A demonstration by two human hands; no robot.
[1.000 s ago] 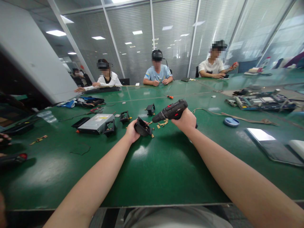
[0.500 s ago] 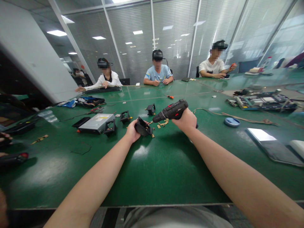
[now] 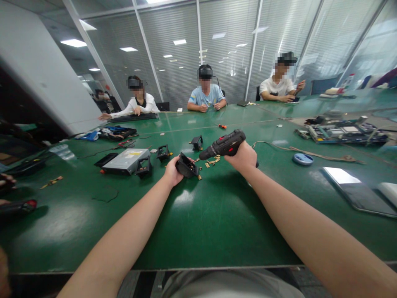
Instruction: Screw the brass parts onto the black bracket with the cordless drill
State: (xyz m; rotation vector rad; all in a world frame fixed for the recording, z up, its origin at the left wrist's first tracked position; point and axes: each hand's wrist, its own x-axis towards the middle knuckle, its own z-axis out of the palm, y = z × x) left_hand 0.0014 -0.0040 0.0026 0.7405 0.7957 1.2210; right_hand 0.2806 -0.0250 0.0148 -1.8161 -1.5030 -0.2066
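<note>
Near the middle of the frame, the right hand grips a black power drill by its handle, fingers wrapped round it. The drill's body slants, its long axis running from the rear end at upper right down to the chuck at lower left, so the nose points left and slightly downward. A thin bit carries on along that line into the open side of a black housing; whether its tip touches a screw is too small to tell.

The housing sits just left of the frame's centre, grasped at its left side by the left hand. It is tilted, its long axis sloping from upper left to lower right, with the hollow side turned right towards the drill.

Small brass-coloured pieces lie scattered on the green tabletop below the chuck. Above and left of the housing stand three similar black parts: one above it, one to its left, and one farther left, beside a silver drive unit whose long axis slopes up to the right.
</note>
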